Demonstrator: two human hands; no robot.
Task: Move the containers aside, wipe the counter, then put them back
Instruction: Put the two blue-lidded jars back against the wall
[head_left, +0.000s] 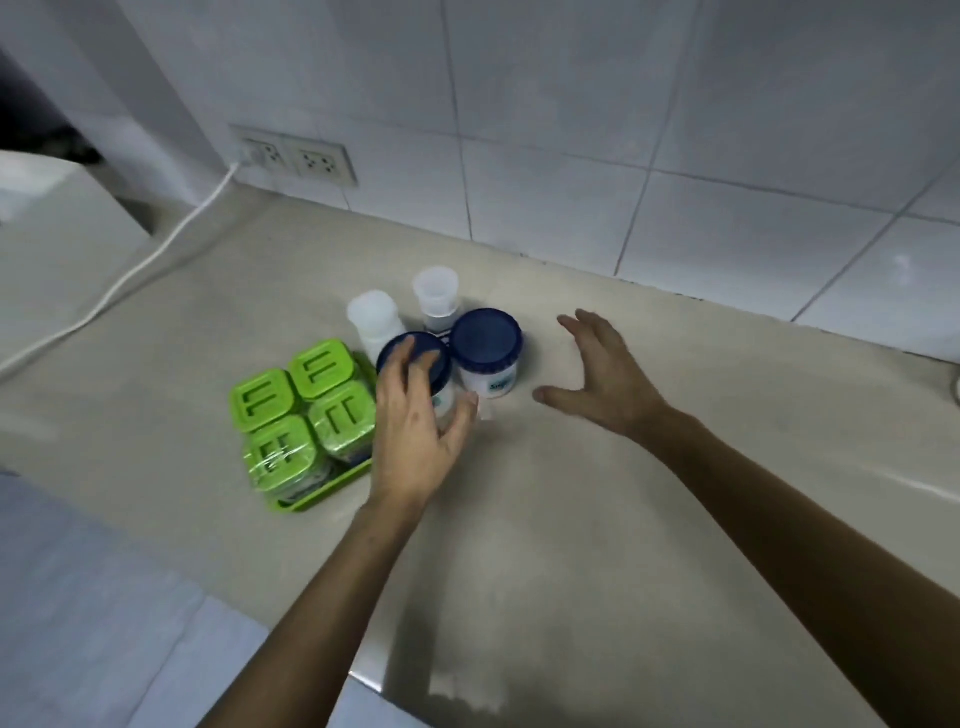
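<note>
The left hand (415, 415) wraps the nearer blue-lidded white plastic jar (415, 358), upright on the beige counter (623, 493). Just right, touching, its twin jar (485, 345) stands; the right hand (597, 374), spread wide and empty, is nearest.

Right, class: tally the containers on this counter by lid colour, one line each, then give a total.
Green-lidded containers, in a green tray: 4
Blue-lidded jars: 2
White-capped bottles: 2
Total: 8
</note>
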